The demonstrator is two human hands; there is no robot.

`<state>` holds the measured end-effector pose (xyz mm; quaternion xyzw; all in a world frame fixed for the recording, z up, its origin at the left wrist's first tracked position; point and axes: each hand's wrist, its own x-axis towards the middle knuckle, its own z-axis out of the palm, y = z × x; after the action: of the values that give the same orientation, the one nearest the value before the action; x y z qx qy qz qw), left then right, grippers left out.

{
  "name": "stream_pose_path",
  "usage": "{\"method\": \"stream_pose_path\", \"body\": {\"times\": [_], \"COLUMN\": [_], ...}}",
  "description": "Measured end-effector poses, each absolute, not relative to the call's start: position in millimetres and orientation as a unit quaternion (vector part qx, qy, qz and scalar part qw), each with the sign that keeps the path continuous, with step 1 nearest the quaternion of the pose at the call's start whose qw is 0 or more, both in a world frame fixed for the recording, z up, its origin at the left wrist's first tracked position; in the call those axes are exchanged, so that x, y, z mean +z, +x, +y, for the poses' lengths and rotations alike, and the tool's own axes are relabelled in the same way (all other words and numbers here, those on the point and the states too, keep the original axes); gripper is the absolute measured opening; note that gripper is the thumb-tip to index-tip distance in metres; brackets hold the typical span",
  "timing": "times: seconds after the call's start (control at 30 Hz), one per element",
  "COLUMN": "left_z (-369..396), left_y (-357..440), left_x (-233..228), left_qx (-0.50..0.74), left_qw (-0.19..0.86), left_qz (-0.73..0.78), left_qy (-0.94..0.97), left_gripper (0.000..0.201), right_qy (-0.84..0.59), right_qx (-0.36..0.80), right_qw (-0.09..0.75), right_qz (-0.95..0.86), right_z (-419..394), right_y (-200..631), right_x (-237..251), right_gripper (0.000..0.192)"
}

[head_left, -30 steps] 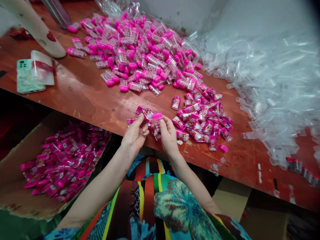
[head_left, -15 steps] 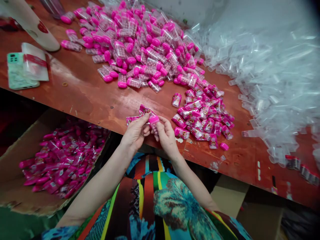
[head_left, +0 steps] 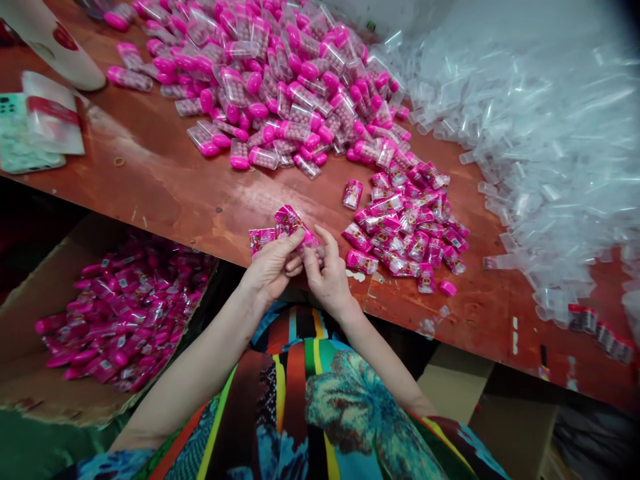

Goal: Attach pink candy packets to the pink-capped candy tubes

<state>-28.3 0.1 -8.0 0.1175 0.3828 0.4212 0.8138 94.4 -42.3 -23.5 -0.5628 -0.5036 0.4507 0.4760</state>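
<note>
Both hands meet above the table's front edge. My left hand (head_left: 270, 270) is closed on a pink printed wrapper sleeve (head_left: 287, 219), which sticks up past the thumb. My right hand (head_left: 329, 277) is closed round a small clear candy bottle (head_left: 309, 240) with a pink cap, its cap end against the sleeve. Fingers cover most of the bottle, so how far it sits inside the sleeve cannot be made out. Beside my left fingers lies a second printed sleeve (head_left: 261, 240). Right of my hands is a heap of pink printed sleeves (head_left: 400, 230).
Pink-capped candy bottles (head_left: 280, 87) are heaped at the back. Clear plastic sleeves (head_left: 525, 147) fill the right side. Below the table at left, a cardboard box (head_left: 20, 373) holds many wrapped pink bottles. A phone (head_left: 20, 150) and a white packet (head_left: 55, 127) lie far left.
My right fingers have shifted on the bottle, with the forefinger now stretched over it. Less of its pink cap and candy shows than before. The camera view has moved slightly.
</note>
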Motion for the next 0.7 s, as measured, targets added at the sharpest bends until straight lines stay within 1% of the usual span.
{"method": "stream_pose_path", "body": {"times": [0.07, 0.2, 0.3, 0.4, 0.47, 0.57, 0.63, 0.7], "left_z": [-1.1, -2.6, -1.7, 0.8, 1.3, -2.3, -6.4, -9.1], "left_y": [-27.9, -27.4, -28.3, -30.2, -30.0, -25.7, -22.0, -20.1], "left_x": [-7.0, -3.8, -1.7, -0.2, 0.1, -1.0, -2.1, -2.7], "left_qx": [0.413, 0.402, 0.407, 0.431, 0.436, 0.423, 0.415, 0.402], "left_qw": [0.816, 0.809, 0.794, 0.774, 0.767, 0.773, 0.779, 0.785], "left_qz": [0.382, 0.395, 0.41, 0.415, 0.42, 0.427, 0.429, 0.43], "left_qy": [0.129, 0.166, 0.19, 0.206, 0.21, 0.202, 0.194, 0.194], "left_gripper": [0.035, 0.038, 0.041, 0.046, 0.048, 0.043, 0.04, 0.041], "right_qy": [-0.552, -0.495, -0.47, -0.456, -0.461, -0.486, -0.497, -0.488], "right_qx": [0.474, 0.595, 0.648, 0.649, 0.63, 0.586, 0.567, 0.586], "right_qw": [0.485, 0.513, 0.51, 0.495, 0.488, 0.502, 0.511, 0.509], "right_qz": [-0.486, -0.37, -0.314, -0.356, -0.392, -0.41, -0.413, -0.399], "right_z": [-40.5, -33.9, -33.1, -37.7, -41.2, -42.7, -40.5, -37.3], "right_y": [95.5, 93.9, 94.2, 97.5, 99.3, 98.9, 97.6, 96.9], "right_x": [-19.2, -13.7, -15.0, -18.6, -20.8, -22.8, -22.9, -22.5], "right_gripper": [0.045, 0.047, 0.051, 0.054, 0.052, 0.046, 0.045, 0.046]}}
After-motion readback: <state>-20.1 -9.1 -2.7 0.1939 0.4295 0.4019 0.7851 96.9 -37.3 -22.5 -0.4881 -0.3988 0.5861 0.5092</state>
